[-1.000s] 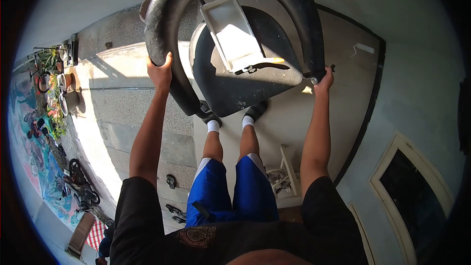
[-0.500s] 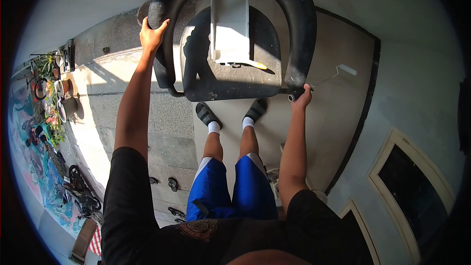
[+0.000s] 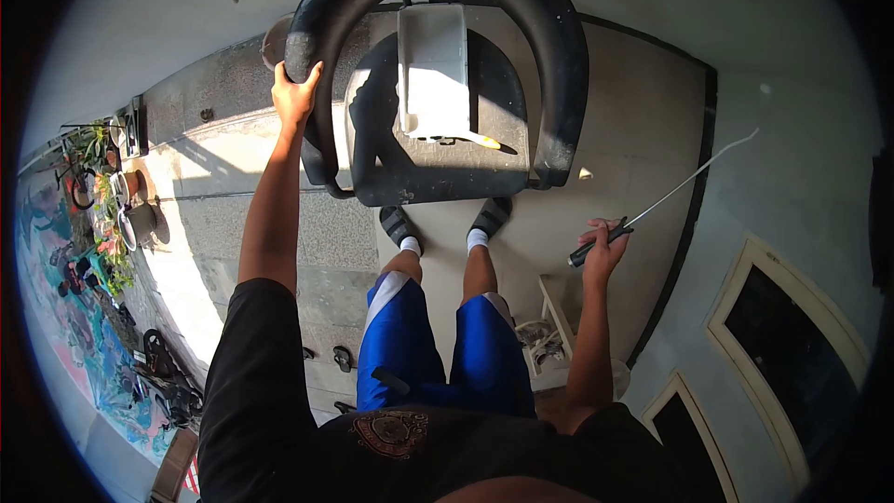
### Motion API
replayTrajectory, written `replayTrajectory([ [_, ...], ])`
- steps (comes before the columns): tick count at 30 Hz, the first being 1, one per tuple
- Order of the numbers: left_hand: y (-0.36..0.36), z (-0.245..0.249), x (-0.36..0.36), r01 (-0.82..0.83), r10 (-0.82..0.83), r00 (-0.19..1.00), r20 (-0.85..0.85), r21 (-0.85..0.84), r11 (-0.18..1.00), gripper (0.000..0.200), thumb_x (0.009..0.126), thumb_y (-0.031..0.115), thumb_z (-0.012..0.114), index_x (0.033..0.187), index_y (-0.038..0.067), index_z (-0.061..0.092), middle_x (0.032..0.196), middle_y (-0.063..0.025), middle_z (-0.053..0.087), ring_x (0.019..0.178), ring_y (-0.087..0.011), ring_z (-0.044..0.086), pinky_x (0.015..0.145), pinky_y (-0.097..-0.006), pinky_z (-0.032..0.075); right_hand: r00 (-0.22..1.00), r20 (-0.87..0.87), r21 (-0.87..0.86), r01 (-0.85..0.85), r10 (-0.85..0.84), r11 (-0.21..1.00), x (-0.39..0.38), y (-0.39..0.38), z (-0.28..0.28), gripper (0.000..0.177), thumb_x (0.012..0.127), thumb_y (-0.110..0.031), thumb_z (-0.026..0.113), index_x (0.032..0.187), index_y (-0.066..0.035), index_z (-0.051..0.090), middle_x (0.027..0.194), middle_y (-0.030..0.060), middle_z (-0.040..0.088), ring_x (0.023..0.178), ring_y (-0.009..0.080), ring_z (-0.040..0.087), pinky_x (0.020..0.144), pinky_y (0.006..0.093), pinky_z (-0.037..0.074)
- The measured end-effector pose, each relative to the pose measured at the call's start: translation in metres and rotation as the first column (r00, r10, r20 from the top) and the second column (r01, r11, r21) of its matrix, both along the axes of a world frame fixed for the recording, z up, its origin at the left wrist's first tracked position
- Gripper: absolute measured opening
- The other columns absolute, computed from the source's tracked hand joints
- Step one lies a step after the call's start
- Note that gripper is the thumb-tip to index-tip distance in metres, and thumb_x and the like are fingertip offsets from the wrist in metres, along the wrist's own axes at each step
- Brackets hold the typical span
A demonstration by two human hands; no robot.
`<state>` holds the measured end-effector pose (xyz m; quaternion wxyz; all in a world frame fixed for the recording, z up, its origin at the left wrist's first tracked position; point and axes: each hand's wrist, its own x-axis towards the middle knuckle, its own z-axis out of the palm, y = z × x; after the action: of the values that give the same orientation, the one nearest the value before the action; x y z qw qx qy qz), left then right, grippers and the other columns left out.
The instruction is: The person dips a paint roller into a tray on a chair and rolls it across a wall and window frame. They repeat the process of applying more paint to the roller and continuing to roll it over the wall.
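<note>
A black padded chair with a curved backrest (image 3: pixel 562 65) stands in front of me. My left hand (image 3: pixel 296 93) is on the left arm of its backrest, thumb spread, fingers wrapped over the outer side. A white paint tray (image 3: pixel 436 47) rests on the chair's seat (image 3: pixel 428 172), with a yellow-tipped tool (image 3: pixel 481 140) at its near edge. My right hand (image 3: pixel 603 247) is closed on the black handle of a paint roller (image 3: pixel 684 179), off the chair to the right. The roller's long wire points up and right toward the wall, and its head is hard to make out.
The wall (image 3: pixel 782 186) with framed windows (image 3: pixel 792 335) rises on the right. A small light stand (image 3: pixel 549 331) is near my right forearm. Potted plants (image 3: pixel 98 214) and a motorbike (image 3: pixel 166 377) are at the left, with sandals (image 3: pixel 343 359) on the floor.
My right hand has left the chair's right arm and moved down and right with the roller, which now swings outward. My left hand stays on the chair, which appears slightly lower in view.
</note>
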<state>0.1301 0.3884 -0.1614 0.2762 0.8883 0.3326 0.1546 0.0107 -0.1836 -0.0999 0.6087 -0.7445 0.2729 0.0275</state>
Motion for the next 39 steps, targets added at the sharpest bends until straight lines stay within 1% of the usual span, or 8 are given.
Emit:
replayTrajectory([
  [5,0.004,-0.007,-0.003,-0.025,0.024,1.0,0.015,0.027,0.999,0.076,0.07,0.054,0.078,0.119,0.001,0.057,0.103,-0.0268,0.066,0.1,-0.0418,0.064,0.086,-0.044,0.05,0.959,-0.107,-0.1,-0.273,0.263,0.957,-0.073,0.05,0.043,0.015,0.098,-0.01,0.047,0.107,0.001,0.05,0.084,0.0111,0.063,0.064,0.0148,0.062,0.056,0.0298,0.049],
  [9,0.002,-0.004,-0.005,-0.049,0.049,0.999,-0.002,0.035,0.998,0.076,0.07,0.056,0.076,0.12,0.002,0.057,0.105,-0.026,0.066,0.1,-0.0411,0.064,0.088,-0.0442,0.049,0.839,-0.122,-0.277,-0.542,0.531,0.793,-0.096,0.146,0.057,0.027,0.095,-0.019,0.055,0.107,0.005,0.055,0.086,0.0243,0.066,0.081,0.0392,0.067,0.073,0.0437,0.052],
  [12,0.005,-0.001,-0.005,-0.052,0.052,0.999,-0.006,-0.024,0.998,0.077,0.07,0.056,0.076,0.122,0.004,0.057,0.107,-0.0254,0.066,0.102,-0.0417,0.063,0.09,-0.0448,0.048,0.777,-0.145,-0.239,-0.629,0.613,0.74,-0.108,0.186,0.032,0.032,0.095,-0.021,0.056,0.113,0.006,0.055,0.089,0.0273,0.065,0.084,0.0447,0.063,0.075,0.0444,0.051],
  [14,0.005,-0.005,-0.004,-0.069,0.069,0.997,-0.02,-0.004,0.998,0.077,0.07,0.056,0.076,0.123,0.003,0.056,0.108,-0.0253,0.066,0.102,-0.0414,0.063,0.09,-0.0447,0.048,0.771,-0.19,-0.213,-0.637,0.608,0.741,-0.109,0.202,0.024,0.034,0.096,-0.021,0.053,0.117,0.005,0.054,0.092,0.0279,0.065,0.086,0.0462,0.063,0.075,0.0455,0.051],
  [16,0.005,-0.006,-0.002,-0.065,0.065,0.998,-0.003,0.011,0.998,0.078,0.07,0.056,0.075,0.123,0.002,0.056,0.107,-0.0255,0.066,0.102,-0.0414,0.063,0.089,-0.0449,0.048,0.705,-0.381,0.004,-0.646,0.599,0.763,-0.107,0.209,0.012,0.037,0.097,-0.022,0.051,0.124,0.004,0.052,0.099,0.0289,0.065,0.091,0.0467,0.062,0.079,0.0464,0.05],
  [19,0.007,-0.006,-0.004,-0.058,0.058,0.998,0.013,0.021,0.998,0.077,0.07,0.056,0.075,0.121,0.002,0.057,0.104,-0.0259,0.066,0.098,-0.0419,0.064,0.086,-0.046,0.049,0.812,-0.194,-0.218,-0.583,0.551,0.782,-0.109,0.218,-0.014,0.04,0.098,-0.023,0.049,0.129,0.003,0.05,0.104,0.0298,0.063,0.098,0.0468,0.06,0.083,0.0458,0.049],
  [22,0.005,-0.005,-0.004,-0.063,0.063,0.998,0.001,0.043,0.997,0.075,0.071,0.055,0.075,0.121,0.002,0.057,0.102,-0.0259,0.066,0.096,-0.0422,0.064,0.085,-0.0462,0.049,0.78,-0.357,-0.166,-0.594,0.514,0.787,-0.084,0.222,-0.01,0.04,0.098,-0.024,0.049,0.131,0.0,0.05,0.109,0.0294,0.062,0.103,0.0471,0.058,0.087,0.0466,0.048],
  [39,0.002,0.003,-0.003,-0.074,0.074,0.997,0.019,0.015,0.997,0.068,0.071,0.052,0.076,0.117,0.005,0.059,0.099,-0.0226,0.068,0.093,-0.0407,0.065,0.083,-0.0451,0.051,0.758,-0.461,-0.262,-0.613,0.462,0.745,-0.055,0.252,-0.037,0.041,0.096,-0.024,0.051,0.131,-0.003,0.05,0.112,0.0281,0.061,0.106,0.046,0.057,0.089,0.048,0.047],
])
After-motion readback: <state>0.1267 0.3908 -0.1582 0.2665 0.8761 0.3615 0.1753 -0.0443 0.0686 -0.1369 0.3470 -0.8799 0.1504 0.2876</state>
